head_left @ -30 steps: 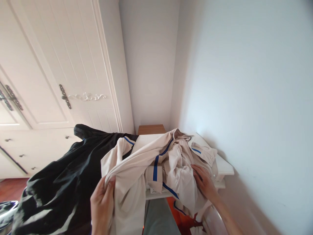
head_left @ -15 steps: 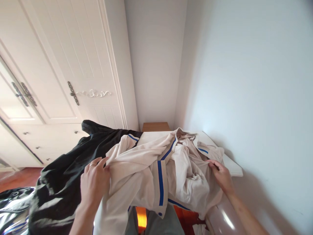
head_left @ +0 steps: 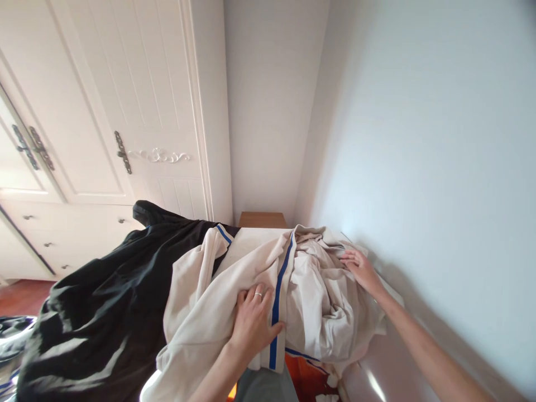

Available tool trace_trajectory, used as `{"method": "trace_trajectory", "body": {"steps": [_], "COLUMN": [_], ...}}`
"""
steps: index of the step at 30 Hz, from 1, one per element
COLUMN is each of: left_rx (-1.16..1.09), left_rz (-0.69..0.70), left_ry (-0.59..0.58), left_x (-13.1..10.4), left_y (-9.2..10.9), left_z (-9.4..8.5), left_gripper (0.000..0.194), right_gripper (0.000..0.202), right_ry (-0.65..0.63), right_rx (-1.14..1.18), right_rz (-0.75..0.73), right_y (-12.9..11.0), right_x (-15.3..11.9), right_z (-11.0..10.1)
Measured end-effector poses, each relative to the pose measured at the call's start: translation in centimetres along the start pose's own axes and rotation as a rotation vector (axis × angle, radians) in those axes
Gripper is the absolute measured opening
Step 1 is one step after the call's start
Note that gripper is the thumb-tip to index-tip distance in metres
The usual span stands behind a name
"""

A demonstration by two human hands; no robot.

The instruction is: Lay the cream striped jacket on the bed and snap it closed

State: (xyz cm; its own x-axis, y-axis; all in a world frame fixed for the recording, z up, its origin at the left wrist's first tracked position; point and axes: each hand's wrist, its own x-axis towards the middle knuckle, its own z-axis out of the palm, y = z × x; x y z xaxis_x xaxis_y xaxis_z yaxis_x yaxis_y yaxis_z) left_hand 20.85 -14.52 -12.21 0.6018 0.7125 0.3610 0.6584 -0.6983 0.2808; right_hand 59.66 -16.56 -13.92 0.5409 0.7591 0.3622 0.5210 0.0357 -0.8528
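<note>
Hands on the cloth, both of them. The left hand (head_left: 253, 321) lies flat on the beige shirt (head_left: 247, 279), palm down, fingers (head_left: 248, 297) spread and open, a ring showing on one of them, thumb resting just beside the shirt's blue stripe (head_left: 280, 285). The right hand (head_left: 360, 267) reaches out along the wall (head_left: 419, 167) and presses on the far, crumpled side of the same shirt, fingers stretched out and open, gripping nothing. The beige shirt is heaped across a white desk (head_left: 247, 241), one sleeve trailing off the near edge and another draped leftward over a black garment (head_left: 104, 301) that spills down on the left. Behind the heap, in the corner, a strip of brown wooden surface (head_left: 262, 219) peeks out. On the left stands a white wardrobe (head_left: 104, 100) with dark metal handles.
</note>
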Motion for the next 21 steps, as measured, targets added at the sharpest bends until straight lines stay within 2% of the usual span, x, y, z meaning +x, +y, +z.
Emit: {"method": "trace_trajectory", "body": {"steps": [5,7,9,12,17,21], "left_rx": [-0.062,-0.155,-0.288,-0.440,-0.463,-0.393], "left_rz": [-0.030,-0.098,-0.211,-0.338,-0.353,-0.382], "left_ry": [-0.017,-0.023,-0.002,0.063,0.086,0.070], "left_x": [0.1,0.1,0.2,0.5,0.7,0.7], "left_y": [-1.2,-1.8,-2.4,-3.3,-3.7,-3.4], "left_z": [-0.5,-1.0,-1.3,-1.4,-1.3,-1.3], "left_gripper": [0.029,0.023,0.026,0.040,0.041,0.037], "right_gripper": [0.034,0.036,0.038,0.041,0.043,0.046], "right_ry": [-0.008,0.020,0.057,0.099,0.198,0.222], "right_rx": [0.086,0.135,0.187,0.253,0.418,0.414], "right_rz": [0.071,0.104,0.126,0.145,0.235,0.273], "right_y": [1.2,1.5,1.5,1.5,2.0,2.4], "right_x": [-0.8,-1.2,-1.4,-1.4,-1.1,-0.8], "right_z": [0.2,0.1,-0.2,-0.5,-0.5,-0.3]}}
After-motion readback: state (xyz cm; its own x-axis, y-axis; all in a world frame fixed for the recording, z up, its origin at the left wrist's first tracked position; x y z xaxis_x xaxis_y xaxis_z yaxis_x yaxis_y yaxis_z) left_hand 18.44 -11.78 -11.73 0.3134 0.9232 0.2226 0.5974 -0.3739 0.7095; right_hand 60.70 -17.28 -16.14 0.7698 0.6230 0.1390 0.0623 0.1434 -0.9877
